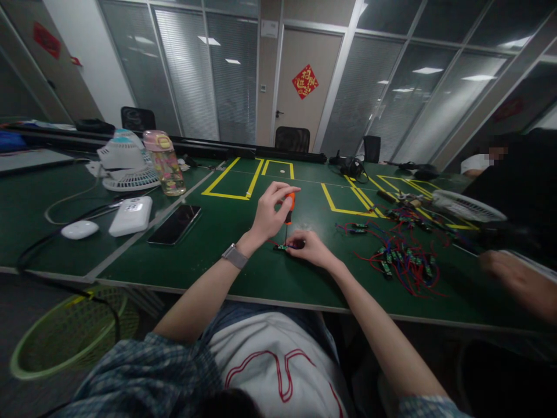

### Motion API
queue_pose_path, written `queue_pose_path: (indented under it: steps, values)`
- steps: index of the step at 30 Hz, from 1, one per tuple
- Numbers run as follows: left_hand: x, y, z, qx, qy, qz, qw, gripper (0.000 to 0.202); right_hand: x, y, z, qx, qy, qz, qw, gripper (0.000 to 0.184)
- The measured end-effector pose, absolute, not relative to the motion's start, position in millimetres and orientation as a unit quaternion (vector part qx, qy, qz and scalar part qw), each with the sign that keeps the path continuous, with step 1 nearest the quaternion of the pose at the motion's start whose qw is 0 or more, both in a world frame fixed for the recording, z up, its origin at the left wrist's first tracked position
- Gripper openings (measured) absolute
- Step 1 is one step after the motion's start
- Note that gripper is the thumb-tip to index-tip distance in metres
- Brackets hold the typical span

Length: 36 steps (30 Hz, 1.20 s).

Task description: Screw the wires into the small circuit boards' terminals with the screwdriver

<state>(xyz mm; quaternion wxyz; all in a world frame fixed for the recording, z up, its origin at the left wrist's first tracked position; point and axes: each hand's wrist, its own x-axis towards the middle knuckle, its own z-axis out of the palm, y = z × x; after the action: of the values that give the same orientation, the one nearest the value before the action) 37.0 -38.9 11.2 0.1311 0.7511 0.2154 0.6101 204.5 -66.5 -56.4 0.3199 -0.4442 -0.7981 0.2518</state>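
Note:
My left hand [274,210], with a grey-banded watch on its wrist, is closed around the handle of an orange and black screwdriver [289,210]. The screwdriver stands upright, its shaft pointing down at a small green circuit board [281,248] on the table. Whether the tip touches the board is too small to tell. Low on the table, my right hand [310,247] pinches the right end of that board, where thin wires come off. Its fingertips partly hide the board and wires.
To the right lies a tangled pile of wired circuit boards [402,261]. A co-worker's hand [517,276] is at the far right. On the left are a phone [175,224], a white power bank [130,216], a bottle [165,162] and a white fan [126,159]. Yellow tape marks the green table [226,226].

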Motion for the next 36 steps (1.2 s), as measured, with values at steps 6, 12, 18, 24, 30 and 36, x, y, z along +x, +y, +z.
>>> queue_pose_path:
  steps: [6,12,18,24,30,36]
  values:
    - [37.6,-38.3,10.8,0.747,0.205,0.621,0.124,0.022,204.3,-65.8,-57.3,-0.447,-0.797,0.249,0.321,0.01]
    - [38.7,-35.5,8.8,0.74,0.227,0.62,0.128,0.013,204.1,-66.2,-56.1,-0.449,-0.799,0.245,0.316,0.011]
    - [35.7,-39.7,12.7,0.745,0.226,0.615,0.122,0.021,204.5,-65.6,-56.9,-0.45,-0.798,0.249,0.315,0.01]
    - [38.2,-39.2,11.9,0.745,0.219,0.62,0.115,0.017,203.9,-65.9,-56.9,-0.45,-0.796,0.251,0.317,0.012]
    - [38.2,-36.4,9.4,0.741,0.225,0.622,0.118,0.014,204.2,-66.7,-56.3,-0.448,-0.795,0.257,0.319,0.011]
    - [34.9,-40.1,12.3,0.752,0.208,0.613,0.121,0.027,204.3,-66.4,-56.5,-0.449,-0.796,0.25,0.32,0.011]
